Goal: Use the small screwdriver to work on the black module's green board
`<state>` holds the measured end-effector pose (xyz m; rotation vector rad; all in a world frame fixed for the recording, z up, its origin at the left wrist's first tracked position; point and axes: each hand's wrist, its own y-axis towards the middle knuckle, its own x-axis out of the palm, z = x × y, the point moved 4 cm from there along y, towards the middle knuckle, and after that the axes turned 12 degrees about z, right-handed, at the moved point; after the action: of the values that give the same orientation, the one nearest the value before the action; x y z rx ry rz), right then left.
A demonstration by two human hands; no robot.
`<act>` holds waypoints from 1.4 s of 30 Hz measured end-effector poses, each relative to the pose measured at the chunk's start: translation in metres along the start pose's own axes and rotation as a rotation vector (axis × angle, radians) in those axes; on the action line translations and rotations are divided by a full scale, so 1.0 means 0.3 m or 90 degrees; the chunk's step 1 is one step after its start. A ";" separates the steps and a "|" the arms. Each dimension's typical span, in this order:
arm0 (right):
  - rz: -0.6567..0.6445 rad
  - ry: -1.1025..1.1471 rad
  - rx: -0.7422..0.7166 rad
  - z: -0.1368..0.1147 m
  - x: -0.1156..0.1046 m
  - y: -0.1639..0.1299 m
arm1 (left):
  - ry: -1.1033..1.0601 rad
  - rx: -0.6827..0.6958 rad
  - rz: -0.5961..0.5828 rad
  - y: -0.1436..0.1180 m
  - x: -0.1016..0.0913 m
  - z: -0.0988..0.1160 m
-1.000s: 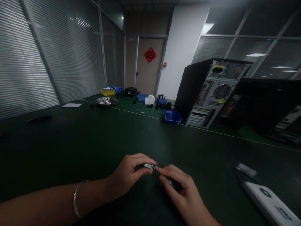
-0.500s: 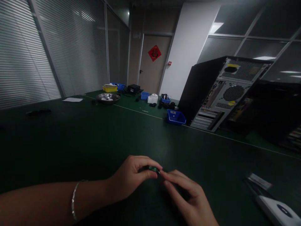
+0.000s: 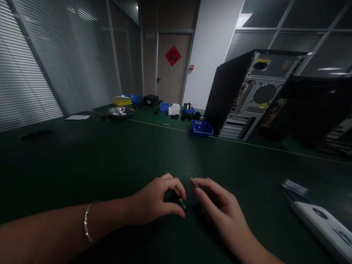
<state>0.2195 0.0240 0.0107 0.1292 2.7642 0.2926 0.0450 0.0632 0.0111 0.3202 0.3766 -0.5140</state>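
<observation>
Left hand (image 3: 158,200): one, bare, palm turned inward, thumb and bent fingers pinching a small green circuit board (image 3: 182,204). Silver bracelet (image 3: 86,224) on the wrist.

Right hand (image 3: 224,207): one, bare, thumb and forefinger pinching a thin metal piece (image 3: 193,182) that slants up and to the left, its tip pointing away from the person. The two hands are near each other but apart, and the board and the metal piece do not touch.

Circuit board: one, green, held between the left thumb and forefinger, low at the middle of the view; partly covered by the fingers, so its markings cannot be read. The metal piece is probably a pin or a slim tool; the dim light does not settle which.

Tabletop (image 3: 110,161): dark green, with a pale line across its far part.

Right side: white flat device (image 3: 319,218), cut off by the edge of view; pale strip (image 3: 295,187) just beyond it.

Far side: computer tower (image 3: 228,91), black, rear panel showing; blue bin (image 3: 203,132) just left of its base; white device (image 3: 174,109); black box (image 3: 151,99); yellow bin (image 3: 123,103); metal bowl (image 3: 120,116); paper sheet (image 3: 77,117).

Background: door (image 3: 163,86) bearing a red diamond-shaped sign (image 3: 173,56).
</observation>
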 end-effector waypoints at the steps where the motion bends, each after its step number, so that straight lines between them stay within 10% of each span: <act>1: 0.003 0.002 -0.003 -0.002 0.001 0.003 | 0.043 0.034 -0.015 0.000 0.001 0.010; 7: -0.054 -0.002 -0.064 -0.041 0.018 0.010 | 0.139 0.170 -0.066 -0.011 0.004 0.054; 23: -0.153 -0.042 -0.164 -0.063 0.044 -0.028 | 0.335 0.156 0.011 -0.037 0.031 0.069; 42: -0.018 -0.014 -0.180 -0.049 0.034 -0.029 | 0.028 0.071 0.062 -0.027 0.016 0.049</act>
<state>0.2042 0.0141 0.0187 0.0209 2.6664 0.6643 0.0485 0.0488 0.0204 0.4561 0.3741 -0.4341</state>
